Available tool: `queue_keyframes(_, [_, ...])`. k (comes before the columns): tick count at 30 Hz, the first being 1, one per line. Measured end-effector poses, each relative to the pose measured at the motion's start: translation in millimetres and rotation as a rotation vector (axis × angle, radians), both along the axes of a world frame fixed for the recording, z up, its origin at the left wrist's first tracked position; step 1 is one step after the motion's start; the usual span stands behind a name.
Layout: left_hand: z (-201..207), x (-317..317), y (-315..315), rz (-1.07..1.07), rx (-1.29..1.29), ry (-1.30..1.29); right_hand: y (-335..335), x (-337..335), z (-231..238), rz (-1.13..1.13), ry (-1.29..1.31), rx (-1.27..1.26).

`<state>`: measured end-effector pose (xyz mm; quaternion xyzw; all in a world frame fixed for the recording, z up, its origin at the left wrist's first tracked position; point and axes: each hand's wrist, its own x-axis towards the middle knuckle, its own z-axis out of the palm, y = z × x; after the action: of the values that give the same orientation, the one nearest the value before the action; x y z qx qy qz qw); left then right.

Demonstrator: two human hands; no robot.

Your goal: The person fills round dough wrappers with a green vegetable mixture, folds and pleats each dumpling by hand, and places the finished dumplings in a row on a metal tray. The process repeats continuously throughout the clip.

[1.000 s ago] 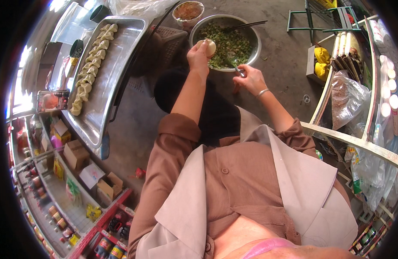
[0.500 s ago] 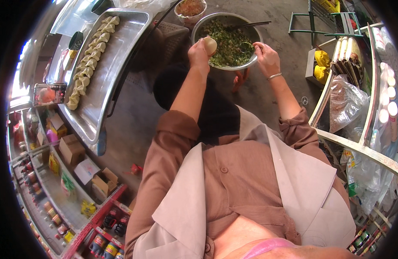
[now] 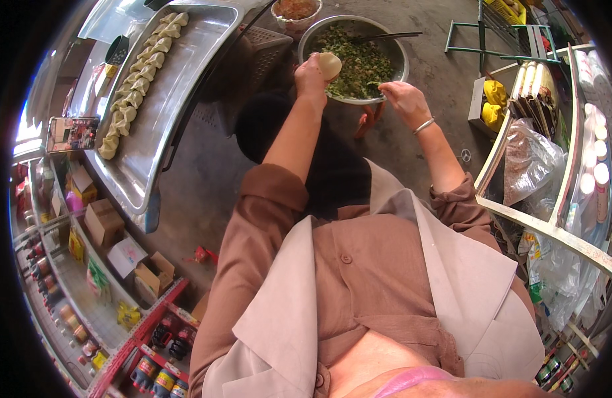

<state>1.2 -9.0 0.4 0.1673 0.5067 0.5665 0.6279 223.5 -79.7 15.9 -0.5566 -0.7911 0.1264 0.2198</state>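
My left hand [image 3: 310,76] holds a round pale dough wrapper [image 3: 330,64] at the near rim of a metal bowl [image 3: 399,48] filled with chopped green filling [image 3: 359,63]. My right hand [image 3: 402,99], with a bracelet on the wrist, hovers at the bowl's near right rim with the fingers bent; whether it grips anything I cannot tell. A dark utensil [image 3: 385,35] rests across the bowl. A long metal tray [image 3: 180,86] on the left carries a row of several folded dumplings [image 3: 136,83].
A small bowl with reddish contents [image 3: 296,9] stands behind the metal bowl. A phone [image 3: 72,132] lies left of the tray. Shelves with boxes and bottles [image 3: 87,265] run along the left. A counter with plastic bags [image 3: 544,172] is on the right.
My right hand swung from the bowl's near side up to its right rim, then came back down to the near right rim. My left hand kept holding the wrapper.
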Motion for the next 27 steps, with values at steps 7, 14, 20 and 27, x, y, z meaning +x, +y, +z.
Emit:
queue_keyframes(7, [4,2,0,0.026,-0.017,0.002,-3,-20,2,-0.018,0.245,-0.057])
queue_keyframes(14, [-2,2,0,0.02,0.037,-0.006,-1,-26,-20,-0.351,0.745,-0.361])
queue_keyframes(20, [-17,2,6,0.045,0.015,0.117,3,-22,-41,-0.523,1.2,-0.514])
queue_keyframes(27, [-17,2,4,0.019,-0.043,0.207,0,-22,-29,-0.588,1.354,-0.433])
